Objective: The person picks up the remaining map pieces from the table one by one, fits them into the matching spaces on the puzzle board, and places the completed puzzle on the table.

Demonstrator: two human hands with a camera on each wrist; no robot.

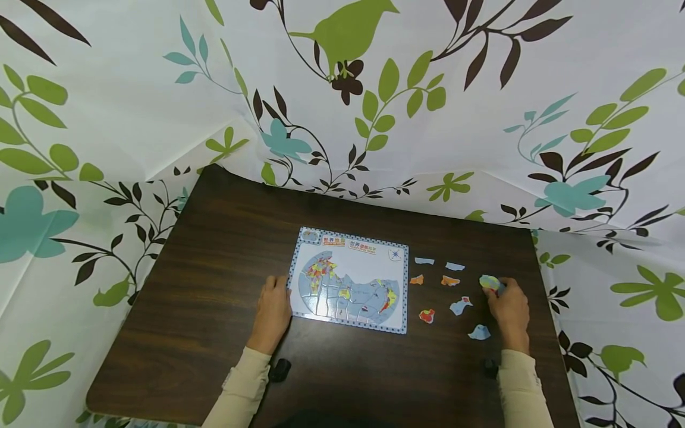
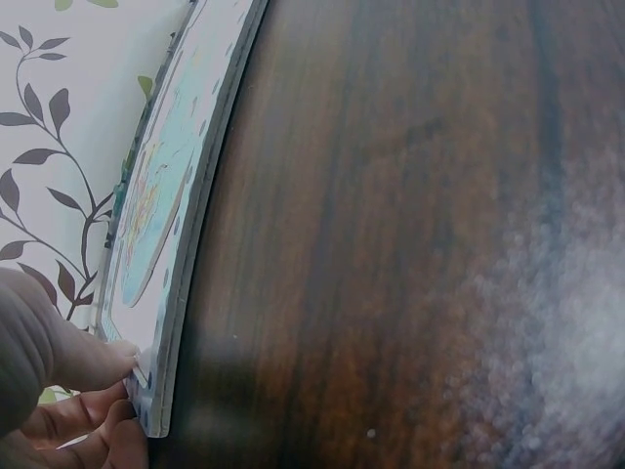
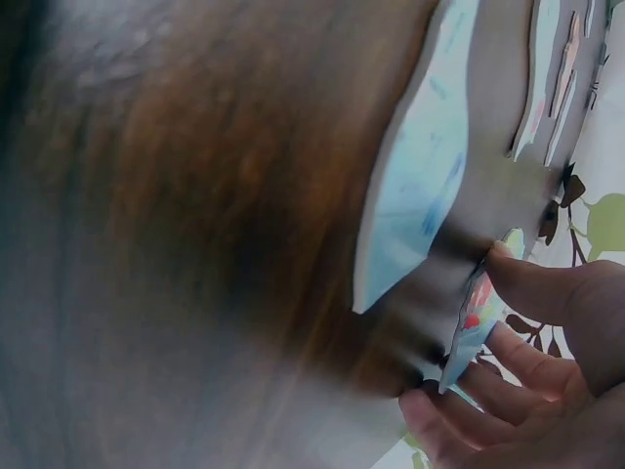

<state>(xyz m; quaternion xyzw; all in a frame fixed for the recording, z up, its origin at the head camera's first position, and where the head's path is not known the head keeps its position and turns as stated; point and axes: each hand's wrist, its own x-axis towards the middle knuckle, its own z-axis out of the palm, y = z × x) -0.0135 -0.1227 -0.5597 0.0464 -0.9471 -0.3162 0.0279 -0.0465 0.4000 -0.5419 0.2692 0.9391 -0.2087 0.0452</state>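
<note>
A world map jigsaw puzzle board (image 1: pixel 369 249) with a blue patterned border lies on the table, partly filled with pieces along the lower part of its oval. My left hand (image 1: pixel 272 313) grips its left edge; in the left wrist view the thumb (image 2: pixel 88 362) presses the corner from above, with the fingers at the side. My right hand (image 1: pixel 509 309), right of the board, pinches a blue, green and red puzzle piece (image 1: pixel 489 282) between thumb and fingers. In the right wrist view this held piece (image 3: pixel 476 315) is tilted up close to the tabletop. Nearest it lies a light blue puzzle piece (image 1: pixel 479 332).
Several loose pieces lie between board and right hand: a red piece (image 1: pixel 426 315), a blue piece with red (image 1: pixel 461 305), an orange piece (image 1: pixel 450 280) and pale blue strips (image 1: pixel 424 261). The dark wooden table (image 1: pixel 214 249) meets a leaf-patterned wall covering (image 1: pixel 321 160) behind.
</note>
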